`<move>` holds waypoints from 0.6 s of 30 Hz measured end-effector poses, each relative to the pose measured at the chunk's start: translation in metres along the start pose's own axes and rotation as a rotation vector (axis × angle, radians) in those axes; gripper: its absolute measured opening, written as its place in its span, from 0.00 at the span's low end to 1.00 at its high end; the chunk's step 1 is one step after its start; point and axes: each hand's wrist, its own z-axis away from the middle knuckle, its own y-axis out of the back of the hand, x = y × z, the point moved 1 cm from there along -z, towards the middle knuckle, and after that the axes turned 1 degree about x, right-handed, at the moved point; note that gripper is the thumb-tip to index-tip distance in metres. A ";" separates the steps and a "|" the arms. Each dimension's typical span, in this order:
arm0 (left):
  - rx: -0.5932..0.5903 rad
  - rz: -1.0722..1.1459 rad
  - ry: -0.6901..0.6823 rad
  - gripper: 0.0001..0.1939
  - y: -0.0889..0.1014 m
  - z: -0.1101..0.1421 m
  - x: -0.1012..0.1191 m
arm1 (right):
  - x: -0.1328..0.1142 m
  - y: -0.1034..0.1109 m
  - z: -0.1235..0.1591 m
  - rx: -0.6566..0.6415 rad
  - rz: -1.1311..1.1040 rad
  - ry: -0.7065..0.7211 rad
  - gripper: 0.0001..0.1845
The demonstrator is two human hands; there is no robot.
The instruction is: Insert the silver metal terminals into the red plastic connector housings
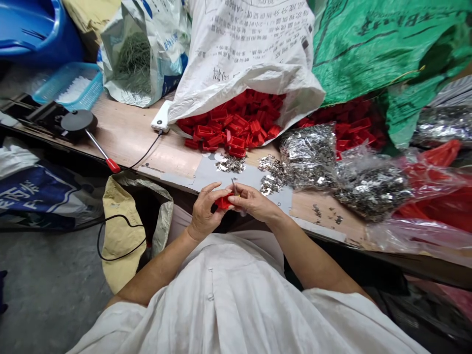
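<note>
My left hand (207, 211) is closed around a small red plastic part (223, 200) in front of my lap, at the table's near edge. My right hand (254, 201) meets it from the other side, with its thumb and fingers pinched on a thin grey rod-like tool (234, 187). The tool's kind is unclear, since the fingers hide most of it. Just beyond my hands, a small pile of shiny metal pieces (230, 164) lies on a grey sheet (206, 172). More metal pieces (272, 184) lie to its right.
Red plastic parts (236, 125) spill from a white woven sack (250, 44); a green sack (383, 44) stands at right. Clear bags of metal pieces (309, 155) lie on the table. At left are a lever press (79, 120), a blue basket (86, 86) and an open yellowish sack (123, 236).
</note>
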 end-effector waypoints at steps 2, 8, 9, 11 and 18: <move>-0.054 0.107 0.103 0.13 0.003 0.000 -0.001 | 0.000 0.003 0.000 0.011 0.023 0.042 0.21; -0.182 0.663 0.890 0.22 0.007 -0.003 -0.002 | -0.005 -0.002 0.002 -0.028 0.264 0.087 0.15; -0.278 0.720 0.966 0.25 0.006 -0.003 0.000 | -0.006 -0.004 0.002 -0.043 0.309 0.097 0.14; -0.413 0.801 1.049 0.27 0.003 -0.004 0.006 | -0.005 -0.008 0.001 -0.062 0.385 0.121 0.12; -0.369 0.895 1.134 0.26 -0.005 -0.001 0.012 | 0.007 -0.008 -0.002 -0.052 0.406 0.151 0.13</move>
